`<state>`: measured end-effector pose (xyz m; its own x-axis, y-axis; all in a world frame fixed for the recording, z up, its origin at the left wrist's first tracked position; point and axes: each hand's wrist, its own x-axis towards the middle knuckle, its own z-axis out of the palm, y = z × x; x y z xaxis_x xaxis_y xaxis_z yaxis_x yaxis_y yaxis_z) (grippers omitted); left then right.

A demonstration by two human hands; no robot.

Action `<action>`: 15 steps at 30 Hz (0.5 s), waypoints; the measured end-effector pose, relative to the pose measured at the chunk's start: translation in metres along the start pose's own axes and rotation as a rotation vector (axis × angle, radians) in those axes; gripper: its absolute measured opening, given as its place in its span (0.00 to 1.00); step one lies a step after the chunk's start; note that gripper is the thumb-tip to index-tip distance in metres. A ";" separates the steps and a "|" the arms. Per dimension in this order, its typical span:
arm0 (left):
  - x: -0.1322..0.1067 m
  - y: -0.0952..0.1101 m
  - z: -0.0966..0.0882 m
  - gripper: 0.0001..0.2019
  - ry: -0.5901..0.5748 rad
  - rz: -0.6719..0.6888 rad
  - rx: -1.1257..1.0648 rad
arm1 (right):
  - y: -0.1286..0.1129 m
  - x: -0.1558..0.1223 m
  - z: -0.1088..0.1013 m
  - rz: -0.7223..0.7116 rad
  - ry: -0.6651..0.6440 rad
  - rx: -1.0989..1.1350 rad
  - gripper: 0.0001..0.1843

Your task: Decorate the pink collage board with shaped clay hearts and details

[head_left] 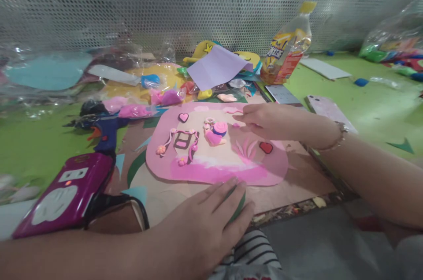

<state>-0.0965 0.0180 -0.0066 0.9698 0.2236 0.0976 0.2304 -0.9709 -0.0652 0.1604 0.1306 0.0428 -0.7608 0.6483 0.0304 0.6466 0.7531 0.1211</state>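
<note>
A pink-edged craft board (264, 169) lies flat in front of me, carrying small clay shapes: a pink snail (215, 133), a dark heart (183, 117), a red heart (266, 147) and a little swing-like frame (181, 141). My left hand (205, 222) rests flat, fingers apart, on the near edge of the board and a green paper piece. My right hand (261, 120) reaches over the board's upper right part, fingertips pinched together next to a tiny pink piece (235, 125); whether they hold anything I cannot tell.
A blue glue gun (105, 130) and a magenta power strip (66, 194) sit at left. Bags of coloured clay (155, 97), a lilac paper sheet (218, 67), a plastic bottle (289, 48) and a phone (327, 110) crowd the far side. A perforated metal wall (211, 2) stands behind.
</note>
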 end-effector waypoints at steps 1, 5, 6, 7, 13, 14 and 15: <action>0.000 0.000 0.000 0.28 0.002 0.002 -0.001 | -0.001 0.002 -0.001 0.017 -0.012 0.009 0.21; 0.000 -0.001 0.000 0.28 0.023 0.006 -0.005 | -0.004 0.008 -0.001 0.046 -0.107 0.062 0.20; 0.000 -0.001 0.001 0.28 0.024 0.009 -0.005 | -0.004 0.008 -0.001 0.044 -0.120 0.072 0.20; 0.000 -0.001 0.001 0.27 0.030 0.011 -0.005 | -0.003 0.009 -0.001 0.044 -0.125 0.080 0.19; 0.000 0.001 0.001 0.26 0.040 -0.001 0.000 | -0.001 0.008 -0.002 0.033 -0.106 0.104 0.18; 0.000 0.001 0.001 0.26 0.040 -0.003 0.001 | -0.001 0.008 -0.002 0.037 -0.105 0.104 0.19; 0.000 0.000 0.001 0.26 0.044 -0.004 -0.001 | -0.001 0.008 -0.002 0.043 -0.106 0.103 0.19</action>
<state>-0.0965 0.0178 -0.0074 0.9645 0.2232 0.1411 0.2339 -0.9701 -0.0640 0.1536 0.1344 0.0449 -0.7253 0.6846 -0.0725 0.6853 0.7280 0.0192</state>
